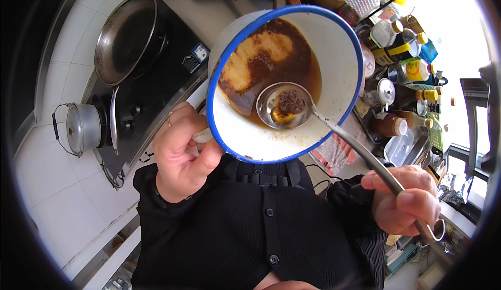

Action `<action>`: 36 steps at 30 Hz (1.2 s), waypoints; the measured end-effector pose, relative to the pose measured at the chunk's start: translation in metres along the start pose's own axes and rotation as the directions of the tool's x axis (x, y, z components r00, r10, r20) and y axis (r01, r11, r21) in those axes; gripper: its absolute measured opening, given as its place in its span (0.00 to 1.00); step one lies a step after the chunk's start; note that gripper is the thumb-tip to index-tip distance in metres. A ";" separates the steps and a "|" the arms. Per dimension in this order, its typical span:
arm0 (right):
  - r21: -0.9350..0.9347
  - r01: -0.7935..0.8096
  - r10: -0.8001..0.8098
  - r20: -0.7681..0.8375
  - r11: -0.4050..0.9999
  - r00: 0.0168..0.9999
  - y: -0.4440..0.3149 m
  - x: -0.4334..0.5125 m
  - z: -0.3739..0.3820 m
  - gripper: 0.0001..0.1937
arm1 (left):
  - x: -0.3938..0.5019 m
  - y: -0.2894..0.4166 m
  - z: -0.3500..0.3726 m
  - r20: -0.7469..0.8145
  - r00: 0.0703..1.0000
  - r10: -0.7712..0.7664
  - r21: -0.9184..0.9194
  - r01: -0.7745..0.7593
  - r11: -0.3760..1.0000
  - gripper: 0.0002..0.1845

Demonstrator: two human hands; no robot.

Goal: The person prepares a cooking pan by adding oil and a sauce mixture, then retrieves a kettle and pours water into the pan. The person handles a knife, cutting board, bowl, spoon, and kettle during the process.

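Note:
A white enamel pot with a blue rim (336, 55) is held up, tilted, showing brown liquid (289, 71) with a pale solidified patch (270, 47) and dark bits. My left hand (186, 153) grips the pot's handle at its left side. In my right hand (407, 200) is the long handle of a metal ladle (285, 105). The ladle's bowl is inside the pot near the lower wall and holds dark bits in a little yellowish-brown liquid. Part of the handle's far end is blurred at the lower right.
A black cooktop (152, 90) on the left bears a large wok (127, 39). Beside it stands a lidded metal pot (84, 129) with a bail handle. Bottles and jars (415, 71) crowd the counter at right, near a reddish towel (336, 153) and a clear plastic container (399, 147).

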State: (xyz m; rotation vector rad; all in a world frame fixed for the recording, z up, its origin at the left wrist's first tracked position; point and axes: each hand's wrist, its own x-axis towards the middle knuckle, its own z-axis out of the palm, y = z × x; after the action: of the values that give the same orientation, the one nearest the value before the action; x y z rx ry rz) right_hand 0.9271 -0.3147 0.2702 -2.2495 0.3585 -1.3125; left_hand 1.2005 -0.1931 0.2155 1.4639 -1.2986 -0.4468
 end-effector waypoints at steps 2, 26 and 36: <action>-0.044 -0.015 0.020 0.098 0.999 0.995 -0.003 0.011 0.009 0.11 | -0.001 -0.005 -0.012 -0.023 1.000 -0.016 0.018 0.016 1.000 0.15; 0.215 0.030 -0.104 0.342 0.976 0.934 -0.035 0.158 0.281 0.16 | -0.048 -0.058 -0.274 -0.341 0.927 -0.154 0.166 0.221 0.961 0.09; 0.408 -0.048 -0.130 0.398 0.912 0.908 -0.044 0.195 0.383 0.03 | -0.067 -0.084 -0.339 -0.499 0.841 -0.212 0.079 0.287 0.955 0.08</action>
State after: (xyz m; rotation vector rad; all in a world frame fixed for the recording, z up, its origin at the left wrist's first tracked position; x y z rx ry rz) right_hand 1.3551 -0.2565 0.2824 -2.0994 -0.1175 -0.7909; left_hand 1.4950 0.0058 0.2383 1.7465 -0.7509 -0.1275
